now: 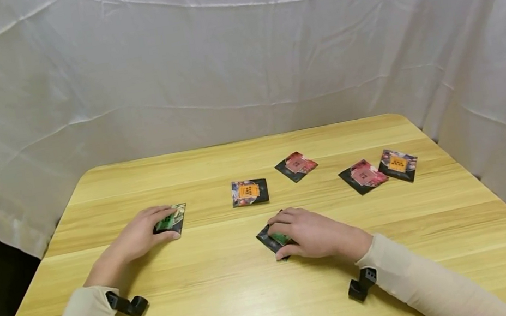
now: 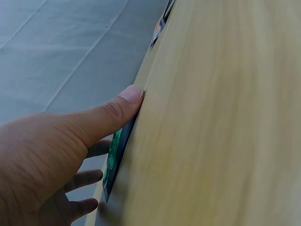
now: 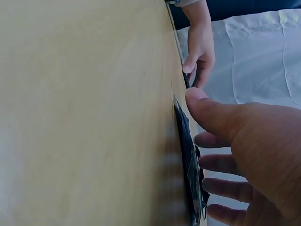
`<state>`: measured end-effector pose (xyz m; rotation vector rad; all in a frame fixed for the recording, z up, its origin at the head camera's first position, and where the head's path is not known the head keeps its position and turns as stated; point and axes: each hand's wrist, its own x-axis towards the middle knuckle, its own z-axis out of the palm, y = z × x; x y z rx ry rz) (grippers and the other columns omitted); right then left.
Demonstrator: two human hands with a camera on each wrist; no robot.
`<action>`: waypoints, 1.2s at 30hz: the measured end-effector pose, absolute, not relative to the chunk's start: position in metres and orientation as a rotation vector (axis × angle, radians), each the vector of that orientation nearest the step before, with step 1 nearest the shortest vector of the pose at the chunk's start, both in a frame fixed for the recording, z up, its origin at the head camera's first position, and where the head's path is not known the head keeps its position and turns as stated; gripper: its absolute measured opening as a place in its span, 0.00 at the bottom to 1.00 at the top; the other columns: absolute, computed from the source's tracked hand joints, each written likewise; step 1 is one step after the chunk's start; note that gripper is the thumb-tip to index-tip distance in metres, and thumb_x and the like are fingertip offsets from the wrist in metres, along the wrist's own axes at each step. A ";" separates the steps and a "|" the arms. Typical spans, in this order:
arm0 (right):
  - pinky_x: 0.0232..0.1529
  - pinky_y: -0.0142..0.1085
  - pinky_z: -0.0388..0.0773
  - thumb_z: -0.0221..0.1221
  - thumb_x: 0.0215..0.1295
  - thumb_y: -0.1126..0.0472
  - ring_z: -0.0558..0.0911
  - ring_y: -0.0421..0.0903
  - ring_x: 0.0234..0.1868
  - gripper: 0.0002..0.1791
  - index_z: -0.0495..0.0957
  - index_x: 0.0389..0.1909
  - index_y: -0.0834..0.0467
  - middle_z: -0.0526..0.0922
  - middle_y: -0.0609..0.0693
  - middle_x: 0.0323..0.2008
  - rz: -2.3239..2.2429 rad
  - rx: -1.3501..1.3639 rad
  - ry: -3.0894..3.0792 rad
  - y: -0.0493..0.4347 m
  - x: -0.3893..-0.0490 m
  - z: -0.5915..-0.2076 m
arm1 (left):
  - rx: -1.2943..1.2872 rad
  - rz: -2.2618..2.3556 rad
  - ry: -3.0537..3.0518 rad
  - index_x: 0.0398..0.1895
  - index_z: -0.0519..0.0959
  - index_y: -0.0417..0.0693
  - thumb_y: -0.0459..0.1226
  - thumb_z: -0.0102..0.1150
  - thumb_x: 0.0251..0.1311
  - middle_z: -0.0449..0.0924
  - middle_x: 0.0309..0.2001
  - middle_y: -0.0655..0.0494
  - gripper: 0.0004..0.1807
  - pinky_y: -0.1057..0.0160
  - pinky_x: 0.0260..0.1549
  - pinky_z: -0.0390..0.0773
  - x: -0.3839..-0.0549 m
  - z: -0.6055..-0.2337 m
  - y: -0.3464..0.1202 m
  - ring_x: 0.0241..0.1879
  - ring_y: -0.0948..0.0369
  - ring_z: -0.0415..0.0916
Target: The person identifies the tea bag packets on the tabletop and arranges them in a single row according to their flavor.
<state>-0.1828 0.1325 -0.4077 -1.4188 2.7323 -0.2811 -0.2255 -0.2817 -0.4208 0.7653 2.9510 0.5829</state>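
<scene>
My left hand (image 1: 143, 233) is at a small black packet with a green label (image 1: 166, 223), flat on the left of the table. In the left wrist view its straight thumb (image 2: 113, 113) lies along one edge of that packet (image 2: 113, 160), while the other fingers are spread near the opposite edge. A second green-labelled black packet (image 1: 265, 238) lies near the middle, partly covered by my right hand (image 1: 312, 234). The right wrist view shows the right thumb (image 3: 207, 110) and loosely bent fingers close over this packet (image 3: 189, 155), apart from each other.
Behind the hands lies an orange-labelled packet (image 1: 249, 192). A red-labelled packet (image 1: 296, 166) is farther back; another red one (image 1: 363, 176) and an orange one (image 1: 398, 165) lie close together at right. A pale curtain (image 1: 237, 61) hangs behind the wooden table (image 1: 227, 306).
</scene>
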 end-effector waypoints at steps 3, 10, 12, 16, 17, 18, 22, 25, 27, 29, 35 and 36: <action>0.63 0.46 0.69 0.55 0.68 0.38 0.73 0.49 0.60 0.30 0.74 0.63 0.51 0.74 0.50 0.60 -0.278 -1.398 2.779 0.132 -0.180 -0.407 | 0.733 0.600 2.948 0.69 0.68 0.41 0.57 0.60 0.62 0.65 0.66 0.34 0.40 0.35 0.60 0.61 -0.227 -0.420 -0.288 0.64 0.34 0.60; 0.60 0.49 0.71 0.53 0.66 0.33 0.73 0.51 0.57 0.37 0.70 0.68 0.53 0.74 0.54 0.59 -0.207 -1.254 2.855 0.128 -0.174 -0.404 | 0.667 0.625 2.938 0.70 0.67 0.41 0.56 0.61 0.62 0.64 0.67 0.33 0.40 0.34 0.61 0.60 -0.230 -0.420 -0.297 0.65 0.33 0.59; 0.59 0.49 0.71 0.52 0.66 0.32 0.73 0.52 0.58 0.38 0.69 0.68 0.54 0.73 0.54 0.59 -0.194 -1.230 2.861 0.128 -0.173 -0.405 | 0.660 0.634 2.935 0.70 0.67 0.41 0.57 0.60 0.62 0.64 0.67 0.33 0.41 0.34 0.61 0.59 -0.230 -0.420 -0.298 0.65 0.34 0.58; 0.57 0.49 0.72 0.51 0.66 0.32 0.72 0.51 0.57 0.39 0.69 0.68 0.54 0.72 0.53 0.60 -0.175 -1.207 2.861 0.127 -0.173 -0.407 | 0.644 0.657 2.930 0.71 0.67 0.41 0.57 0.61 0.62 0.63 0.68 0.34 0.41 0.34 0.62 0.59 -0.230 -0.421 -0.301 0.66 0.34 0.57; 0.57 0.48 0.72 0.52 0.66 0.32 0.72 0.51 0.57 0.39 0.69 0.68 0.54 0.72 0.53 0.60 -0.171 -1.208 2.859 0.127 -0.174 -0.408 | 0.638 0.663 2.932 0.71 0.67 0.42 0.57 0.61 0.61 0.63 0.68 0.34 0.41 0.34 0.62 0.59 -0.230 -0.421 -0.302 0.66 0.34 0.57; 0.58 0.48 0.72 0.52 0.66 0.32 0.72 0.51 0.57 0.39 0.69 0.68 0.54 0.72 0.53 0.61 -0.168 -1.206 2.855 0.127 -0.174 -0.408 | 0.631 0.667 2.933 0.71 0.67 0.42 0.56 0.61 0.61 0.63 0.68 0.34 0.41 0.34 0.62 0.59 -0.230 -0.421 -0.302 0.66 0.35 0.57; 0.61 0.47 0.70 0.52 0.68 0.34 0.71 0.52 0.61 0.37 0.69 0.69 0.55 0.70 0.55 0.64 -0.184 -1.219 2.834 0.128 -0.175 -0.409 | 0.626 0.671 2.939 0.71 0.67 0.41 0.56 0.61 0.62 0.63 0.68 0.33 0.40 0.34 0.61 0.59 -0.230 -0.420 -0.304 0.66 0.34 0.58; 0.64 0.47 0.68 0.51 0.70 0.37 0.69 0.54 0.65 0.36 0.67 0.70 0.56 0.68 0.57 0.66 -0.200 -1.227 2.813 0.129 -0.175 -0.410 | 0.625 0.672 2.936 0.71 0.66 0.41 0.55 0.61 0.63 0.62 0.68 0.33 0.40 0.33 0.61 0.59 -0.230 -0.420 -0.307 0.66 0.34 0.57; 0.66 0.47 0.66 0.51 0.72 0.39 0.68 0.55 0.67 0.35 0.66 0.71 0.57 0.67 0.58 0.68 -0.204 -1.242 2.800 0.130 -0.175 -0.411 | 0.625 0.670 2.936 0.71 0.66 0.41 0.55 0.60 0.63 0.62 0.68 0.33 0.40 0.33 0.61 0.59 -0.230 -0.420 -0.309 0.66 0.33 0.57; 0.66 0.47 0.66 0.51 0.73 0.41 0.67 0.55 0.68 0.34 0.65 0.71 0.58 0.65 0.60 0.69 -0.208 -1.262 2.785 0.130 -0.174 -0.411 | 0.620 0.674 2.932 0.71 0.66 0.42 0.55 0.61 0.63 0.62 0.68 0.33 0.40 0.33 0.61 0.58 -0.230 -0.420 -0.310 0.66 0.34 0.57; 0.66 0.46 0.67 0.50 0.75 0.44 0.66 0.56 0.69 0.32 0.64 0.72 0.59 0.62 0.60 0.71 -0.225 -1.288 2.756 0.131 -0.173 -0.412 | 0.626 0.673 2.936 0.70 0.67 0.42 0.56 0.60 0.63 0.63 0.68 0.34 0.39 0.34 0.62 0.57 -0.231 -0.421 -0.314 0.67 0.34 0.57; 0.66 0.46 0.66 0.50 0.74 0.44 0.66 0.56 0.69 0.33 0.64 0.72 0.59 0.62 0.60 0.71 -0.231 -1.280 2.753 0.131 -0.173 -0.412 | 0.631 0.672 2.938 0.70 0.68 0.41 0.56 0.60 0.63 0.63 0.68 0.34 0.39 0.34 0.63 0.57 -0.231 -0.422 -0.314 0.67 0.34 0.57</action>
